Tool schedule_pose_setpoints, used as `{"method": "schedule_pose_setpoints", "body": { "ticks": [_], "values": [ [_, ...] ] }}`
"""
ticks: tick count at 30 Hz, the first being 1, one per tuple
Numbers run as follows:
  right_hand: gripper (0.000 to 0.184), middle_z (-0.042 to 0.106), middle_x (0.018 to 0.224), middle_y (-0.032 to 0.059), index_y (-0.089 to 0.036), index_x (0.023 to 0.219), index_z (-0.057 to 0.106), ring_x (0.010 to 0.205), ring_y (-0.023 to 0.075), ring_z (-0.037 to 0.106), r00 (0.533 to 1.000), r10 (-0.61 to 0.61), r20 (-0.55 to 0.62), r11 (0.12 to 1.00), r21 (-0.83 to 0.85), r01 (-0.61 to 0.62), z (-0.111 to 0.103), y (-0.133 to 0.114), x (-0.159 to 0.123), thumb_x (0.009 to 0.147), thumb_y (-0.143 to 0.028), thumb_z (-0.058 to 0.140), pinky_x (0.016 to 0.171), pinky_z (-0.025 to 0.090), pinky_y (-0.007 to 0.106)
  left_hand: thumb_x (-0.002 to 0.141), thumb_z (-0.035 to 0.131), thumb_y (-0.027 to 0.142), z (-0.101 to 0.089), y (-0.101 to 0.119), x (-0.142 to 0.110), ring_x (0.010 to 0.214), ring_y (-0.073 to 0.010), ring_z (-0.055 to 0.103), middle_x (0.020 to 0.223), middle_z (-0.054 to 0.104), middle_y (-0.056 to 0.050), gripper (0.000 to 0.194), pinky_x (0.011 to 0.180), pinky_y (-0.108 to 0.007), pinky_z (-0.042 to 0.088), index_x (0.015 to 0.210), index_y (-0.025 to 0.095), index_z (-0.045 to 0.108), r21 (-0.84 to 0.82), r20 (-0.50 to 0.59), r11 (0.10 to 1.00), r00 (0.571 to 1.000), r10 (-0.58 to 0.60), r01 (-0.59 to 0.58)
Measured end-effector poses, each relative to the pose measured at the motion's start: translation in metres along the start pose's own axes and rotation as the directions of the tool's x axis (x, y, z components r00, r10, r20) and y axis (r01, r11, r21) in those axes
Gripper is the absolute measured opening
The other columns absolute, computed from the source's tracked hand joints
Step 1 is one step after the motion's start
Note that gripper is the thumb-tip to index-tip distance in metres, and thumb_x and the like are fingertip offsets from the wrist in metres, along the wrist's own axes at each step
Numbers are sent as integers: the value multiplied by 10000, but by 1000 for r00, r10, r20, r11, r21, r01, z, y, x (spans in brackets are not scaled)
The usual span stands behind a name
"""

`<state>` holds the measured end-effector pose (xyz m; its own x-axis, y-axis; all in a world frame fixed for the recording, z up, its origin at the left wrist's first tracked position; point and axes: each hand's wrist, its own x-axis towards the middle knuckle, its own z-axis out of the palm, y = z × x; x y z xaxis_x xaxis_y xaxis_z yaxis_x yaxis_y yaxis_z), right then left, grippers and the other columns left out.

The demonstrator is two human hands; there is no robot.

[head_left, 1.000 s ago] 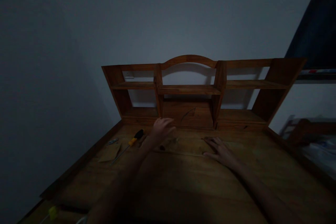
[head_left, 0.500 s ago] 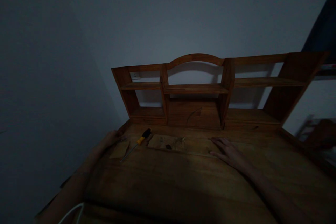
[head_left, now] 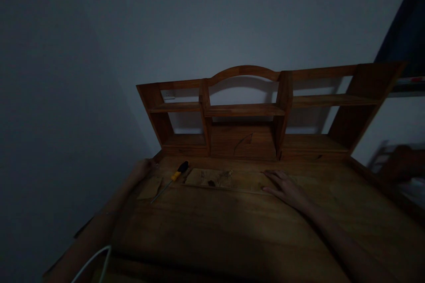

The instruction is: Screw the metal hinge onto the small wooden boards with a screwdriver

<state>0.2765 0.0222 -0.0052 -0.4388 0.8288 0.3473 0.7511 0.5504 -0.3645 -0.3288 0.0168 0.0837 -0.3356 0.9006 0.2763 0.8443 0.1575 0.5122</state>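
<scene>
The left hand (head_left: 142, 169) is at the back left of the bench (head_left: 206, 216), fingers curled by a small shiny bit (head_left: 156, 165); it is too dim to tell whether that grip has closed on it or only touches it. The right hand (head_left: 284, 187) lies palm down, fingers loosely spread and grip wide, with its fingertips at the right end of a long flat strip (head_left: 247, 181) and nothing visibly clasped. That strip runs along the bench in front of the wooden shelf unit (head_left: 245, 109), its left part rough and marked by a dark spot (head_left: 211, 183). For handling the small bit well, a light pinch between thumb and fingertip would probably serve better than a whole-hand grab — it looks easy to fumble in this gloom. The left wrist is best lifted a little, since a tan flat piece (head_left: 149, 189) lies just beside it and could be dragged along; the screwdriver (head_left: 177, 175), slanting between that piece and the strip, also deserves clearance — a brush against its handle might roll it. The right hand should press gently and evenly, enough to steady the strip without sliding it.
</scene>
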Motion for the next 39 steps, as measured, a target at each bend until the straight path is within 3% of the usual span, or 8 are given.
{"method": "schedule_pose_setpoints", "body": {
  "ticks": [4, 7, 9, 13, 18, 26, 33, 39],
  "values": [
    [585, 549, 1355, 79, -324, 1401, 509, 1228, 291, 528, 1000, 6, -18, 998, 70, -5, -9, -17, 3, 890, -608, 521, 1052, 420, 484, 684, 669, 589, 13, 41, 3, 905, -264, 651, 931, 750, -63, 414, 809, -328, 493, 825, 201, 707, -188, -35, 976, 994, 103, -108],
    [470, 558, 1349, 53, -355, 1376, 524, 1249, 258, 520, 998, -15, -69, 977, 212, 29, -15, -47, 8, 942, -533, 485, 1077, 405, 454, 688, 708, 617, 49, 101, -20, 925, -247, 666, 982, 745, -77, 503, 844, -353, 523, 940, 182, 718, -557, 60, 817, 975, 214, -145],
    [418, 575, 1329, 48, -347, 1348, 546, 1237, 243, 533, 995, -6, -104, 947, 318, 39, -14, -70, 13, 961, -490, 475, 1074, 415, 439, 675, 740, 613, 85, 145, -46, 842, -233, 684, 901, 742, -83, 531, 786, -362, 555, 953, 161, 713, -746, 195, 665, 946, 260, -29],
    [408, 650, 1176, 56, -321, 1347, 534, 1071, 222, 625, 992, -39, -119, 881, 464, 91, 0, -100, 21, 959, -442, 506, 978, 495, 426, 642, 812, 542, 159, 212, -98, 857, -232, 700, 914, 740, -81, 480, 786, -376, 582, 938, 177, 714, -848, 401, 490, 850, 342, 203],
    [434, 658, 1112, 59, -304, 1366, 510, 982, 214, 641, 976, -8, -216, 888, 448, 106, 20, -93, 20, 947, -416, 531, 915, 527, 411, 635, 840, 504, 210, 236, -117, 936, -278, 708, 986, 738, -122, 520, 916, -467, 550, 1000, 163, 697, -892, 444, 303, 771, 457, 334],
    [514, 641, 1089, 48, -307, 1451, 419, 952, 194, 630, 978, 6, -208, 891, 446, 89, 30, -77, 15, 951, -368, 522, 909, 524, 391, 721, 775, 480, 216, 234, -130, 1034, -295, 682, 1094, 721, -142, 495, 988, -484, 507, 1094, 164, 695, -912, 400, 291, 784, 475, 289],
    [514, 627, 1037, 45, -316, 1406, 480, 917, 194, 608, 975, -21, -221, 893, 435, 118, 30, -73, 17, 913, -386, 604, 871, 518, 374, 792, 678, 519, 209, 237, -133, 1028, -267, 674, 1100, 728, -94, 415, 973, -434, 500, 1070, 215, 731, -877, 356, 468, 797, 488, 105],
    [506, 606, 1010, 50, -309, 1375, 516, 922, 195, 598, 967, -70, -244, 890, 422, 171, 27, -80, 17, 895, -420, 631, 856, 524, 364, 901, 521, 523, 197, 244, -139, 926, -232, 668, 939, 743, -49, 402, 911, -347, 498, 917, 201, 761, -831, 325, 551, 737, 593, -78]
  ]
}}
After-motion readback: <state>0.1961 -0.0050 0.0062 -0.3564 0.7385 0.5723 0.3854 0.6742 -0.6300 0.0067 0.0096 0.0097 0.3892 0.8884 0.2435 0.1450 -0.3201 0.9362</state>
